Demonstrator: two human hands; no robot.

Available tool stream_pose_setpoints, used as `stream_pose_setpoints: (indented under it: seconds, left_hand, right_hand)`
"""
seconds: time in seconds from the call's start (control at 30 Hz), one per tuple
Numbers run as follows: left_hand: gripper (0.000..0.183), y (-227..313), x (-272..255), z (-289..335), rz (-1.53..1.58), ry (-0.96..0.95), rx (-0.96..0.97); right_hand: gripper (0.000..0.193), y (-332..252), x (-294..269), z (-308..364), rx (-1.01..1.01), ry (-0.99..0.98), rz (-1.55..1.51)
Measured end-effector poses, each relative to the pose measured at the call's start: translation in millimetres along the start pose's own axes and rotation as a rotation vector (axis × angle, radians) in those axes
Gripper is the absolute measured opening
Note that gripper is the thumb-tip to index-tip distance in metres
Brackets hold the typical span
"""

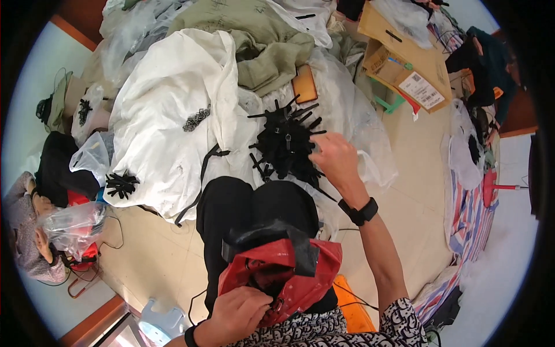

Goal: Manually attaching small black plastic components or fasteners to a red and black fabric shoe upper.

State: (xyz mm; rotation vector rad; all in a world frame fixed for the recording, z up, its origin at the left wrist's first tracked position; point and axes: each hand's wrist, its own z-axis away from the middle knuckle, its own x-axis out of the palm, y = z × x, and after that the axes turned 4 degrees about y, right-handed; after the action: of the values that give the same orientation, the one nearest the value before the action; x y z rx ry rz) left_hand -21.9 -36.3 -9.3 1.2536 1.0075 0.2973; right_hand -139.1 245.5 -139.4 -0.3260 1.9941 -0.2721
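Head-worn fisheye view, looking steeply down, close above the lap (257,207)

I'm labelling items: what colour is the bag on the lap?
The bag is mostly red, partly black; best seen in the head view.

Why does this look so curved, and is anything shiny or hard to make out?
Head view: the wide lens bends straight edges toward the picture's rim; head view: the red bag and the clear plastic bag carry glossy highlights; head view: the black pile by the right hand is dark enough that its details merge.
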Motion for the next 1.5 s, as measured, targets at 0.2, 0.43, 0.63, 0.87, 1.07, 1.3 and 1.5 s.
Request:
stream_pose_setpoints:
  seconds: [0.2, 0.43, 0.63, 0.87, 1.07, 1.3, 1.5]
  left_hand:
    - [0.018, -16.1, 2.0, 2.9, -0.309, -0.024, -0.006]
    - [0.022, -37.0, 10.7, 10.9, -0.270, 0.002, -0.144]
    - [0.031, -38.3, 1.6, -14.2, -0.185, -0.036, -0.246]
    - [0.031, -52.1, 2.2, -13.2, -0.133, -0.077, -0.299]
    - [0.031, -61.8, 7.8, -6.8, -0.139, -0.083, -0.243]
    - [0.031, -60.2, 5.6, -3.6, -0.145, -0.112, -0.269]
    - [0.032, -62.4, 6.3, -0.9, -0.118, -0.113, -0.303]
  right_hand:
    - [0.034, 41.5, 78.3, 24.9, -0.004, -0.290, -0.059]
    - [0.030, 22.7, 158.5, -42.8, -0.381, -0.278, 0.091]
    - [0.032, 45.6, 217.0, -71.6, -0.462, -0.394, 0.419]
    - [0.033, 50.5, 211.8, -29.5, -0.223, -0.658, 0.240]
    - [0.053, 60.0, 209.3, 39.8, -0.145, -0.582, 0.116]
    - [0.054, 57.6, 201.8, -34.0, 0.053, -0.490, 0.034]
    - [0.067, 41.4, 210.0, -6.0, 0.133, -0.476, 0.046]
